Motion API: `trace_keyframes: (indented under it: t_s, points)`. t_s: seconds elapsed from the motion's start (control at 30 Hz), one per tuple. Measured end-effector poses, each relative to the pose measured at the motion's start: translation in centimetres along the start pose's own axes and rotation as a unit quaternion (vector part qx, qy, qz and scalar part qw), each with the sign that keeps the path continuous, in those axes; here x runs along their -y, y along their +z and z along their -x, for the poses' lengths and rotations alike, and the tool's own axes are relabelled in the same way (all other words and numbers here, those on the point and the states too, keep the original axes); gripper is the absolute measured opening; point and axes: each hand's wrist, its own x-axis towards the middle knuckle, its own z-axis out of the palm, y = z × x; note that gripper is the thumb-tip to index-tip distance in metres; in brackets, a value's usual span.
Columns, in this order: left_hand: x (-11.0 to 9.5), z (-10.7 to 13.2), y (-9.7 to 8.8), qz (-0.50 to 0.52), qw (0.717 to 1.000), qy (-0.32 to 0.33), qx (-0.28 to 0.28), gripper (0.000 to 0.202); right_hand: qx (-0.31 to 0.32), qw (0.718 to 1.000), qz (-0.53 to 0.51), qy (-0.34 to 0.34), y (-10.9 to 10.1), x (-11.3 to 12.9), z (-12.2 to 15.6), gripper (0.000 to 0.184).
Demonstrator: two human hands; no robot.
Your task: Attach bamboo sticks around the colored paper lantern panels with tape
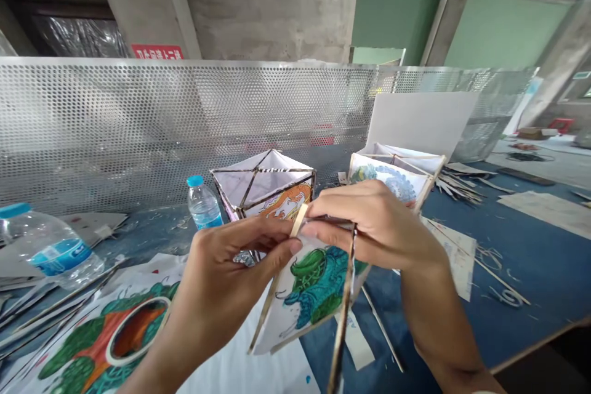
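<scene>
In front of me is a paper lantern (314,286) with a thin wooden frame and a green and teal drawing on its side. My left hand (244,258) pinches a pale wooden strip (299,220) at the lantern's upper corner between thumb and forefinger. At the top edge, my right hand (364,225) is closed on the lantern, its fingertips next to that strip's end. A dark, taped stick (344,314) slants down the near side below the right hand. Both palms are turned away, and the hands hide part of the lantern's top.
Behind stand a dark-framed lantern (270,181) and a pale-framed lantern (392,181). Two water bottles (203,203) stand left. A tape roll (138,330) lies on a coloured drawing (87,351). Strips and scraps litter the blue table (503,246); a perforated metal screen (138,129) rises behind.
</scene>
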Motion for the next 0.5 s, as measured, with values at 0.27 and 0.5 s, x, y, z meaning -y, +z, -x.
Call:
trace_keyframes:
  t_s: [0.27,0.5]
  points:
    - [-0.05,0.25,0.34,-0.112,0.991,0.038,-0.063,0.012,-0.018,0.998,0.047,0.045,0.99,-0.54,-0.29,0.022]
    - [0.31,0.21,0.19,-0.140,0.982,0.029,-0.125,0.011,-0.044,0.994,0.031,0.096,1.17,-0.93,-0.70,0.024]
